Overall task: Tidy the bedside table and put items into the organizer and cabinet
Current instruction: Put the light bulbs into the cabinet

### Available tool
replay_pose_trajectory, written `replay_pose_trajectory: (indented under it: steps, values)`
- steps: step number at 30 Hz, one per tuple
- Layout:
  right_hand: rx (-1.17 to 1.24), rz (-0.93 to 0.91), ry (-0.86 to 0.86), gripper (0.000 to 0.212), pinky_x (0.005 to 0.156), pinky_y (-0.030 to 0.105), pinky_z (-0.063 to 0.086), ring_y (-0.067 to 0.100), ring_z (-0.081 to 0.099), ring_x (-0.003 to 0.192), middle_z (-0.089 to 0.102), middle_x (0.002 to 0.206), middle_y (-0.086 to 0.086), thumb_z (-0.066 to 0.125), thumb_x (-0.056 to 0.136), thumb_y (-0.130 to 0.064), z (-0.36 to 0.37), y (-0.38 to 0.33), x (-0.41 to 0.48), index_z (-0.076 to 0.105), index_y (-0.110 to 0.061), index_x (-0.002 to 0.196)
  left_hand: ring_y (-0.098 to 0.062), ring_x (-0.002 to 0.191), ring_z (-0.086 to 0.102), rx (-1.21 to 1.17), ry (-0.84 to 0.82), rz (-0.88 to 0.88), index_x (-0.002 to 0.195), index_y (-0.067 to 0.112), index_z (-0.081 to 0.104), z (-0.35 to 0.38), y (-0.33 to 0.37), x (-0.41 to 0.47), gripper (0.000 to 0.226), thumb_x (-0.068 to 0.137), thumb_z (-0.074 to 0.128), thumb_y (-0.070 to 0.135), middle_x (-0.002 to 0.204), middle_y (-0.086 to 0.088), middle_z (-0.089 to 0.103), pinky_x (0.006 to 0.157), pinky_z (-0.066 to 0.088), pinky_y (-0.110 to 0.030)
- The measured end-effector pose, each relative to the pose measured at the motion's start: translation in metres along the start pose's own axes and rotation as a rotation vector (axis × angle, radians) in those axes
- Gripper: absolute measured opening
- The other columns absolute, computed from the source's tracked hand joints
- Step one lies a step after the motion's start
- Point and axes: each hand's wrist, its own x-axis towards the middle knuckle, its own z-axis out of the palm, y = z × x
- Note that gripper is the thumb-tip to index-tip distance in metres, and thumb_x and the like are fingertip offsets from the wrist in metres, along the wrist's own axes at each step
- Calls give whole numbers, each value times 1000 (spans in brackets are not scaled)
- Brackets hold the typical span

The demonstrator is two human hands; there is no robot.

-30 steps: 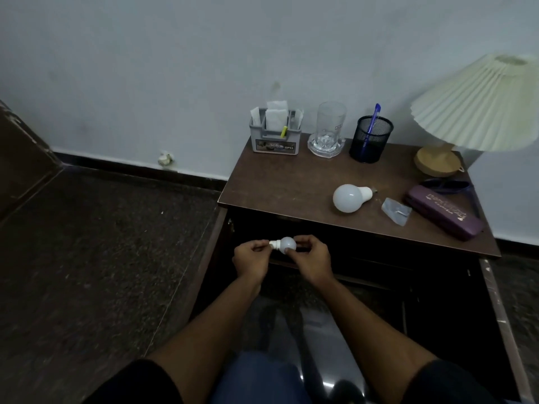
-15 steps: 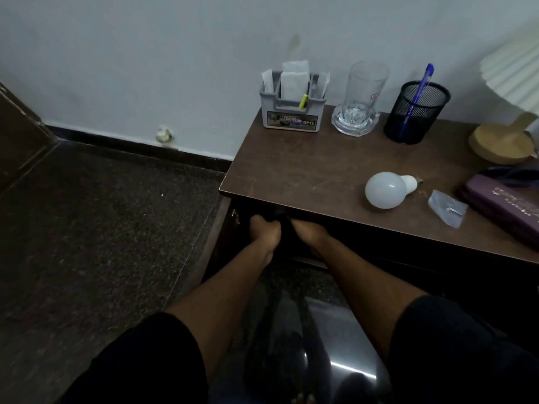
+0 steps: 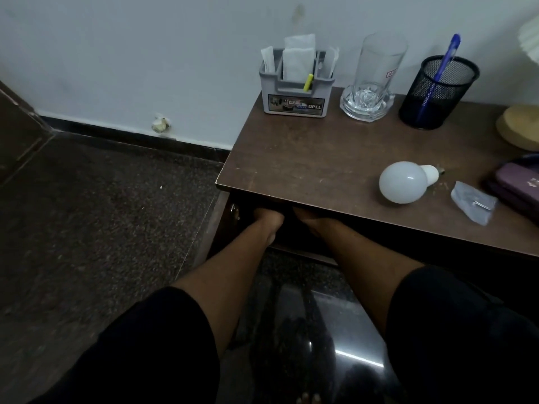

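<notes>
Reaching into the dark cabinet (image 3: 291, 228), both hands, left (image 3: 267, 218) and right (image 3: 306, 218), had their grip hidden under the tabletop (image 3: 306, 153), where a bulb (image 3: 404, 182) lay well apart from the grey organizer (image 3: 296, 94).

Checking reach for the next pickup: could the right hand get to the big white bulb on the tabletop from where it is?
Probably yes. The right hand is tucked under the table edge, and the bulb lies near that front edge with nothing above it.
</notes>
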Motion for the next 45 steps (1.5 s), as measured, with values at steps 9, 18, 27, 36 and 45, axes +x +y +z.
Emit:
replay_pose_trajectory:
  steps: [9, 18, 27, 36, 45]
  values:
    - [76, 42, -20, 45, 122, 40, 26, 25, 37, 144, 40, 157, 7, 44, 106, -29, -9, -3, -21, 45, -13, 148, -30, 122, 60, 37, 145, 66, 132, 0, 58, -6, -4, -14, 38, 98, 56, 16, 133, -15, 63, 84, 44, -26]
    - [169, 259, 56, 45, 110, 42, 44, 32, 59, 125, 62, 135, 18, 66, 95, -27, -26, 14, -60, 63, 0, 129, -31, 108, 67, -20, 102, 84, 119, 1, 67, -15, -16, -54, 29, 92, 57, 5, 115, -18, 71, 80, 52, -34]
    - [161, 65, 105, 39, 103, 37, 49, 30, 63, 118, 67, 126, 18, 70, 90, -3, -48, -4, -116, 62, 3, 128, -31, 112, 66, 25, 57, 56, 132, 7, 61, -24, -10, -106, 39, 93, 55, 5, 121, -16, 69, 97, 55, -39]
    - [146, -39, 63, 33, 88, 35, 59, 20, 66, 101, 68, 122, 16, 70, 92, -9, -82, -26, -180, 64, 0, 124, -35, 104, 70, 116, -46, 157, 119, 13, 65, -13, 3, -183, 29, 91, 57, 11, 110, -17, 73, 93, 58, -45]
    - [305, -196, 258, 12, 72, 23, 60, 15, 73, 80, 77, 90, 10, 71, 89, -5, -142, -49, -217, 73, -3, 101, -20, 89, 70, 19, 30, 422, 102, 17, 68, 22, 37, -242, 15, 88, 63, 12, 95, -3, 73, 81, 59, -31]
